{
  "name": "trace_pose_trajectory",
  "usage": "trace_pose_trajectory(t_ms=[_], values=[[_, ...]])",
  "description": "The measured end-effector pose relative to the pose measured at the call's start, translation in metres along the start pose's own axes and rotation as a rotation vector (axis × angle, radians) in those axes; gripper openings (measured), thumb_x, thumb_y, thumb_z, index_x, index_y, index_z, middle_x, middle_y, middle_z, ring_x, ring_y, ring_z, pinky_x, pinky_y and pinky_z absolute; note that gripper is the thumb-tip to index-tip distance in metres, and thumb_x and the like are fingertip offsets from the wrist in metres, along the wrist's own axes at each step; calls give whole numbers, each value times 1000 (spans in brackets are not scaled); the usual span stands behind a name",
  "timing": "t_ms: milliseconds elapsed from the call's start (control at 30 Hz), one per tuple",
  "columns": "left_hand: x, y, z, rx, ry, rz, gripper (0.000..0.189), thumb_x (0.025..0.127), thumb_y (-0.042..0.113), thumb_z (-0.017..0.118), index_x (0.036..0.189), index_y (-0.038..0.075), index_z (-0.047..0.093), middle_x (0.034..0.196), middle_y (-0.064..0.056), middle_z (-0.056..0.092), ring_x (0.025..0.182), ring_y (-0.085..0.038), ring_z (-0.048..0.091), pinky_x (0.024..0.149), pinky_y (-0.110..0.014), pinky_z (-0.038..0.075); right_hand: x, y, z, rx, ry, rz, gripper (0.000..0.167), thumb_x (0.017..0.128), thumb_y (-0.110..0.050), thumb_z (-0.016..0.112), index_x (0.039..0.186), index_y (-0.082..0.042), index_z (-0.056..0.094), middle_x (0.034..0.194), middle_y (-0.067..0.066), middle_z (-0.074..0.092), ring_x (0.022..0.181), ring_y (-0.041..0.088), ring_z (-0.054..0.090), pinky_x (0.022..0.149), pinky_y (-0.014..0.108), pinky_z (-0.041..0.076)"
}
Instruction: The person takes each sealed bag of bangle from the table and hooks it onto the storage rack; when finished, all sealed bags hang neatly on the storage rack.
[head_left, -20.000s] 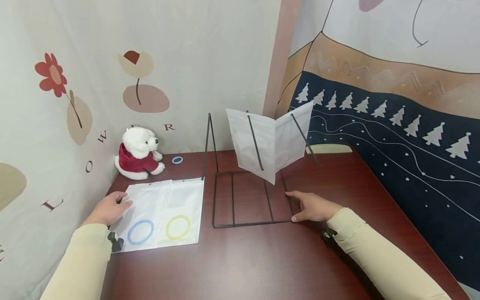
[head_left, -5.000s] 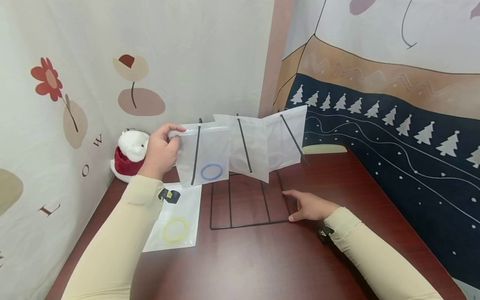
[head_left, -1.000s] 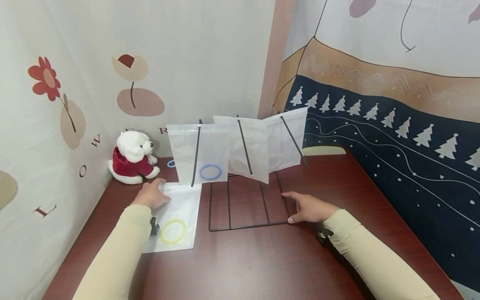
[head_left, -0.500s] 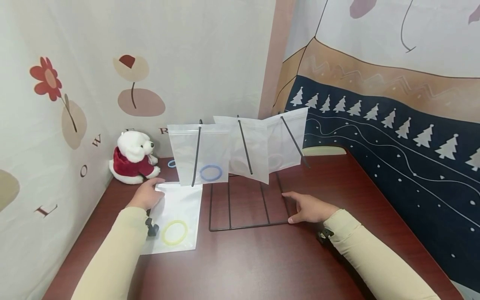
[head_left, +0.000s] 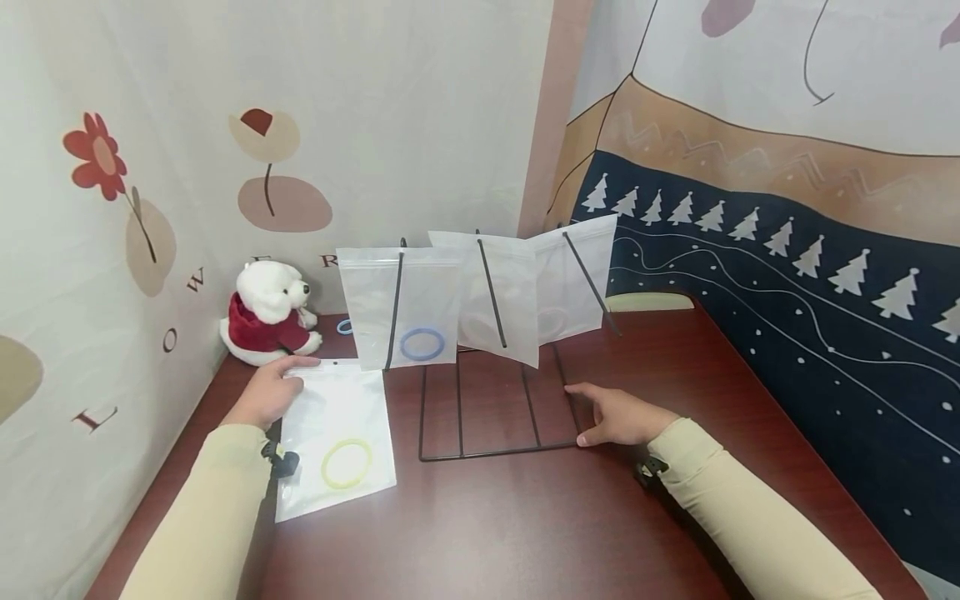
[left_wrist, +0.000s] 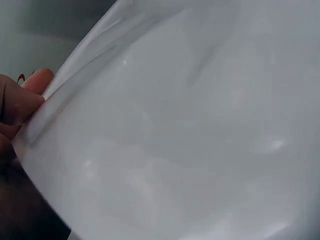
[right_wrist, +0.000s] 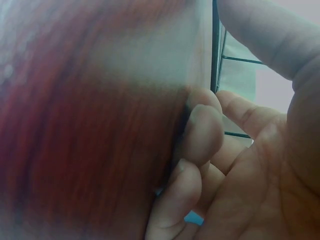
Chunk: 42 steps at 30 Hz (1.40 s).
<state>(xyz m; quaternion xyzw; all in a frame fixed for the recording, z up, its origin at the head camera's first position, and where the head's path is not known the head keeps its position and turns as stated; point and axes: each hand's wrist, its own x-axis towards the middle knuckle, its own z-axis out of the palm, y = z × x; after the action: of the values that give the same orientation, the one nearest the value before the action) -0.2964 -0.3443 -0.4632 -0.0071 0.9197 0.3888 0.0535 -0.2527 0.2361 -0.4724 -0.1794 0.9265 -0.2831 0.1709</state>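
My left hand [head_left: 264, 393] pinches the upper left corner of a white zip bag [head_left: 341, 408] with a yellow ring [head_left: 347, 463] showing at its lower part. In the left wrist view the bag [left_wrist: 170, 130] fills most of the picture, thumb and finger at its edge. My right hand [head_left: 626, 414] holds the front right corner of the base of a black wire rack [head_left: 495, 454], thumb at the front bar and forefinger at the side bar. On the rack's prongs hang three zip bags: one with a blue ring [head_left: 422, 343], a middle one [head_left: 510, 292] and a right one [head_left: 585, 267].
A white plush bear [head_left: 270, 312] in a red coat sits at the back left. Behind the left hanging bag shows a small blue ring [head_left: 344, 327]. A pale flat piece [head_left: 649, 302] lies at the back edge of the brown table [head_left: 480, 533], with printed curtains behind.
Since 20 seconds ago the blue-ring bag has gone from the table onto the left prong. Over the last second my left hand has drawn the yellow-ring bag leftward and tilted it; my right hand stays put.
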Motion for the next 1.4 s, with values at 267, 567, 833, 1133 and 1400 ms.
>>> trace_pose_trajectory(t_ms=[267, 567, 833, 1133, 1400], values=[[-10, 3, -2, -19, 37, -66, 48, 101, 6, 42, 147, 0, 56, 160, -35, 37, 130, -50, 39, 96, -62, 40, 1, 1, 0, -7, 0, -7, 87, 83, -18, 91, 157, -10, 47, 98, 3, 61, 80, 19, 55, 70, 35, 51], [-22, 5, -1, -61, 151, -118, 47, 103, 9, 42, 147, 1, 56, 160, -35, 37, 123, -48, 45, 82, -50, 49, 0, 1, 0, -1, -6, -7, 87, 83, -18, 91, 157, -9, 47, 101, 4, 62, 82, 20, 55, 72, 35, 51], [-39, 5, -5, -92, 240, -136, 46, 105, 9, 40, 147, 3, 58, 162, -31, 38, 128, -47, 41, 86, -51, 42, 0, 1, 1, -2, -2, -5, 87, 82, -18, 91, 157, -10, 47, 107, 5, 64, 84, 20, 56, 74, 35, 52], [-58, 9, -11, -162, 345, -215, 45, 108, 18, 40, 149, 8, 58, 162, -24, 41, 122, -39, 44, 80, -43, 37, 1, 3, 1, -9, 7, -11, 87, 82, -20, 91, 157, -11, 47, 112, 6, 65, 86, 20, 57, 76, 35, 53], [-74, 17, -14, -228, 422, -259, 41, 108, 20, 44, 144, 18, 64, 147, -15, 48, 93, -22, 46, 59, -33, 42, 0, 3, 1, -7, 7, 3, 88, 82, -20, 92, 157, -12, 48, 105, 4, 64, 85, 20, 57, 74, 35, 53]])
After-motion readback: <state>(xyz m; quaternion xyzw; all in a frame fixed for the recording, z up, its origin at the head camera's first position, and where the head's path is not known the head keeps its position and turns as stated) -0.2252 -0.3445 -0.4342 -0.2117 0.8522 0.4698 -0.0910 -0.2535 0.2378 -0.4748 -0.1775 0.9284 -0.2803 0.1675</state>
